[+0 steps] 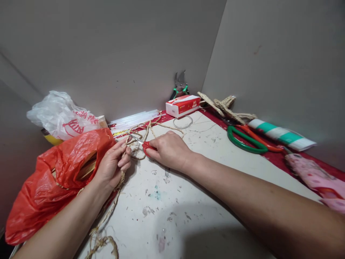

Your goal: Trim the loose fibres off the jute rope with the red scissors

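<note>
Two hands work over one pale, stained tabletop [161, 194]. The left hand [114, 160] pinches one twisted straw cord [123, 176] between its thumb and fingers, at the left of the table; the cord loops away to the far side and trails down to a tangle at the near left. The right hand [171, 149] is wrapped around the red handles of one small pair of scissors [147, 146], whose blades point left to the cord beside the left fingertips; I cannot tell whether they touch it. Two plastic bags sit at the left: one red bag [61, 172], with wooden pieces showing through its opening, and one white bag [66, 117] beyond it. Along the far edge lie several clear sticks [134, 120], too bunched to count, then one red-and-white box [183, 106], with one pair of pruning shears [180, 84] behind it and one thin ring [183, 123] just in front. To the right are several straw strips [229, 106], two large loop handles, one green [246, 142] and one orange-red [260, 137], one green-and-white striped roll [281, 135] and one pink item [315, 176].
</note>
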Demonstrator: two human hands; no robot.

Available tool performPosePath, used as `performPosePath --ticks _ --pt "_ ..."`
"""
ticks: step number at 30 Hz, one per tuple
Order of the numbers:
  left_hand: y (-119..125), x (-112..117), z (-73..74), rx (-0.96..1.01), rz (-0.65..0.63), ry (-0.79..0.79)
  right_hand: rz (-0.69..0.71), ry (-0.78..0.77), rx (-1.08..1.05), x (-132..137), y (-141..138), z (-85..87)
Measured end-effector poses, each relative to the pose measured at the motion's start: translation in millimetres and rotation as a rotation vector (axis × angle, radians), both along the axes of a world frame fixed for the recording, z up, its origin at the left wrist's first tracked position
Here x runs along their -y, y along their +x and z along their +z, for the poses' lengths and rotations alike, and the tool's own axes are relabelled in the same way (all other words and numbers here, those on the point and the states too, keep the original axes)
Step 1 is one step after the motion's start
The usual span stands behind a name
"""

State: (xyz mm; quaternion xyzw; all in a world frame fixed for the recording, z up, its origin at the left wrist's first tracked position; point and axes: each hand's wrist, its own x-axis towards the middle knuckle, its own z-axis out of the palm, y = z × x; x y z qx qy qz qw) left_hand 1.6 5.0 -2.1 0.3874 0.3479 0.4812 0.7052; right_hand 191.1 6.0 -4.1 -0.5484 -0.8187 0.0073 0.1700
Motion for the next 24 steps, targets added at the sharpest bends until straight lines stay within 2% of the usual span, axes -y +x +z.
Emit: performPosePath --ticks 3,9,14,17,20,24 --pt "0.0 -0.2 0.4 0.001 -0.014 -0.002 -0.042 0.011 -0.06 -0.4 1.1 0.3" --pt "0.1 -1.6 -0.7 0.023 -0.01 -0.012 -0.009 0.076 -0.074 1.5 -3.1 -4.2" --pt "-0.4 -0.3 -0.7 0.011 -0.001 -0.01 0.027 0.042 -0.028 2.0 -2.9 -2.9" --pt "0.3 0.9 1.0 0.002 -0.016 -0.005 -0.007 0.002 -0.099 0.8 -0.5 -2.4" --pt "2.6 2.7 2.9 -0.041 -0.02 0.01 -0.059 -0.028 -0.375 -1.8 -0.4 -4.9" --pt "6.9 7.2 1.8 -0.117 -0.031 0.062 0.042 -0.2 -1.013 -5.7 -5.4 -10.0"
